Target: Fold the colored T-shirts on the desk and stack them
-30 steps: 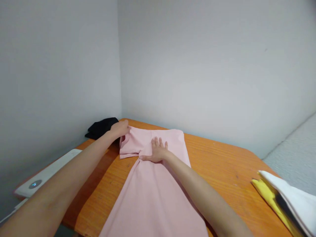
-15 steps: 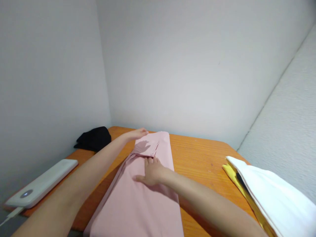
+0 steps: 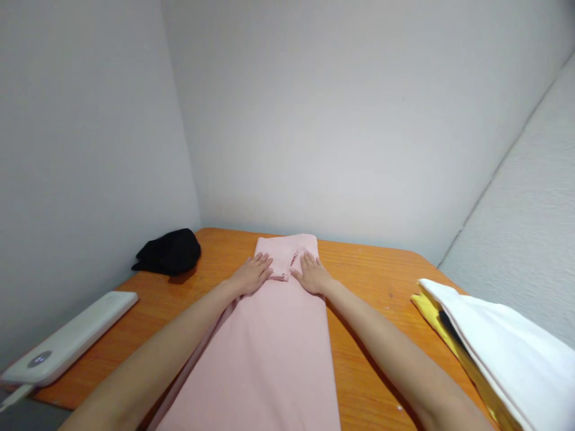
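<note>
A pink garment (image 3: 274,335) lies folded into a long strip down the middle of an orange wooden table (image 3: 372,281). A folded sleeve (image 3: 284,263) rests on its far end. My left hand (image 3: 252,275) lies flat on the cloth just left of that sleeve, fingers stretched out. My right hand (image 3: 312,274) lies flat on the cloth just right of it, fingers also spread. Neither hand holds anything.
A black bundle of cloth (image 3: 168,251) sits in the far left corner. A white power bank (image 3: 67,341) with a cable lies along the left edge. A stack of white and yellow folded clothes (image 3: 489,353) is at the right. Grey walls close in behind and to the left.
My left hand let go of the sleeve it had folded over onto the garment. Both hands now press flat on either side of it. The view shifted left.
</note>
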The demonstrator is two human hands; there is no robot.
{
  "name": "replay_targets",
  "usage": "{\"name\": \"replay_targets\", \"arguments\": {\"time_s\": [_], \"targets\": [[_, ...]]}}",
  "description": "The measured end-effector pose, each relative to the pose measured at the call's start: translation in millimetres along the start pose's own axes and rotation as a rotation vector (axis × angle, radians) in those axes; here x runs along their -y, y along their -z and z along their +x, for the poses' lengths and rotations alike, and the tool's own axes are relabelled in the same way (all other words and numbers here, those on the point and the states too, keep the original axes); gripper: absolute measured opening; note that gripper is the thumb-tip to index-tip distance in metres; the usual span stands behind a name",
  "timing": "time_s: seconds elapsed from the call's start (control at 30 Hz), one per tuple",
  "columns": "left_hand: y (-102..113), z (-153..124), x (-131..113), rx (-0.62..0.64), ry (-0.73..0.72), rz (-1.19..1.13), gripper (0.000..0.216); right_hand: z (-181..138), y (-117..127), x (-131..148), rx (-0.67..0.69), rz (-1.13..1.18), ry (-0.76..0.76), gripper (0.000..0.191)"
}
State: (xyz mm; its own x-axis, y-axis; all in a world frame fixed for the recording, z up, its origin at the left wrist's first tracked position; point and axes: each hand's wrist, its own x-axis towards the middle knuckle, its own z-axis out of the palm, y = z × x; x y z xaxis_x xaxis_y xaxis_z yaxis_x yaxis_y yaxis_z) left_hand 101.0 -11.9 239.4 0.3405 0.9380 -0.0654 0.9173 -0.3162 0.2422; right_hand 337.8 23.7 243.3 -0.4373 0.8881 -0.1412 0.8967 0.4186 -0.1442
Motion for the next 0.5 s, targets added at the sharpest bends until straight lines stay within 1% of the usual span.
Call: {"name": "replay_targets", "arguments": {"time_s": [0.1, 0.27, 0.33, 0.4, 0.5], "targets": [[-3, 21, -1, -0.024, 0.018, 0.028, 0.064, 23, -9, -24, -0.011, -0.007, 0.002, 0.084], [-12, 49, 1, -0.075, 0.051, 0.056, 0.063, 58, -13, -56, -0.025, -0.042, 0.05, 0.084], [-12, 55, 0, -0.104, 0.057, 0.071, 0.062, 65, -12, -61, -0.034, -0.064, 0.067, 0.083], [-8, 55, -5, -0.141, 0.062, 0.09, 0.059, 67, -9, -59, -0.051, -0.091, 0.072, 0.081], [6, 45, -19, -0.232, 0.094, 0.132, 0.055, 56, 5, -47, -0.119, -0.143, 0.052, 0.08]]}}
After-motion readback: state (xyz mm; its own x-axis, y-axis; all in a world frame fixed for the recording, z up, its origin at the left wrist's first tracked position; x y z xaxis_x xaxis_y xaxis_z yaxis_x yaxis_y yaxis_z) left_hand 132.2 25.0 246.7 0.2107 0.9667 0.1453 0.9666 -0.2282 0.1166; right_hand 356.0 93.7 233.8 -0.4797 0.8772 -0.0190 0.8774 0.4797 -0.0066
